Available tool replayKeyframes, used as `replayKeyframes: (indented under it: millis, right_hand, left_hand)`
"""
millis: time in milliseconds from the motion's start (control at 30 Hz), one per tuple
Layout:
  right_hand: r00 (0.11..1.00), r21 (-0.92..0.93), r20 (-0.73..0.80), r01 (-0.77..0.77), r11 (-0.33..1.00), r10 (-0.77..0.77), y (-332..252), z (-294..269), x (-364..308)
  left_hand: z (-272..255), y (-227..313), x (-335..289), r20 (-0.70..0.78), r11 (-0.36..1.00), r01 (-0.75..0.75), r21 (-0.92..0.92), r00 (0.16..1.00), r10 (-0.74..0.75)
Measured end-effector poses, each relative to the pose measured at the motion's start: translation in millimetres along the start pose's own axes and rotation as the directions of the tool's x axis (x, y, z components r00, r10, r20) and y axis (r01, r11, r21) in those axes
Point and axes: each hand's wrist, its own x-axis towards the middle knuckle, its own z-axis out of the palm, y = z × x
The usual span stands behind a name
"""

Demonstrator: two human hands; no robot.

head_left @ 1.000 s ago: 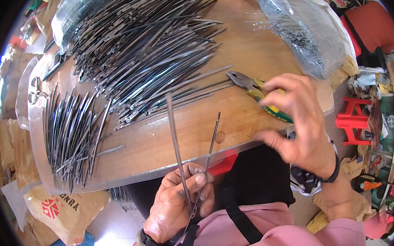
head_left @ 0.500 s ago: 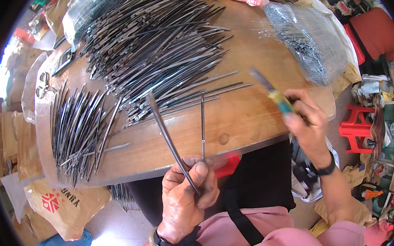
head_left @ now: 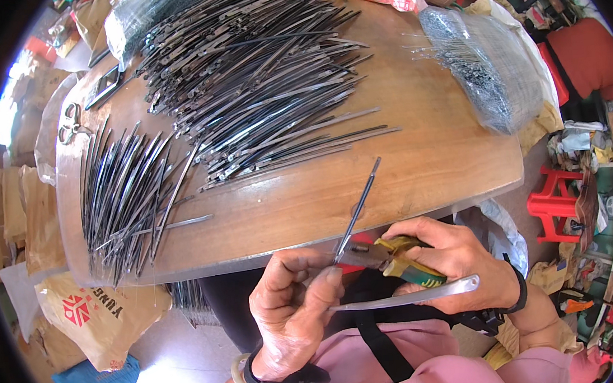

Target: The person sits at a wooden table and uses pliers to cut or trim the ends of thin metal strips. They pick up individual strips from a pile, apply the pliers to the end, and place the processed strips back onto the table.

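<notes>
Two hands work close together just below the table (head_left: 420, 175) edge, above a pink-clad lap. Left hand (head_left: 290, 308) pinches the lower end of a thin metal rod (head_left: 357, 209) between thumb and fingers; rod slants up and to the right over the table edge, its top end over bare wood. A flat metal strip (head_left: 408, 297) runs nearly level from the left fingertips to the right, passing under the right hand. Right hand (head_left: 456, 259) is closed around pliers (head_left: 391, 257) with yellow-green grips; the nose points left and meets the rod's lower end beside the left fingers. Can't tell if the pliers' nose actually bites the rod.

On the table: big pile of dark metal rods (head_left: 262, 80) across the middle and far side, a smaller fanned bundle (head_left: 123, 195) near the left edge, a clear plastic bag (head_left: 484, 69) of thin wires at the right. Scissors (head_left: 69, 127) lie at the far left edge. Beige sack (head_left: 100, 316) on the floor at left, red stool (head_left: 555, 197) at right. Dark band on the right wrist, pale bangle on the left.
</notes>
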Motion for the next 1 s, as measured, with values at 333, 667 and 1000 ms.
replayKeyframes:
  millis: [333, 667, 1000]
  right_hand:
    - [0.976, -0.212, 0.151, 0.187, 0.959, -0.157, -2.0, 22.8, 13.2]
    - [0.946, 0.173, -0.170, -0.246, 0.954, 0.275, 8.1, 5.8, 22.2]
    - [0.956, 0.111, -0.249, -0.130, 0.985, 0.154, 18.1, 9.3, 15.0]
  left_hand:
    - [-26.1, -5.5, -10.2, -0.046, 0.999, 0.005, 0.034, 0.999, -0.003]
    - [-152.9, 51.1, 27.9, -0.201, 0.603, -0.256, 0.755, 0.786, 0.585]
    - [-177.2, 56.9, 59.9, 0.310, -0.242, -0.204, 0.949, 0.753, 0.581]
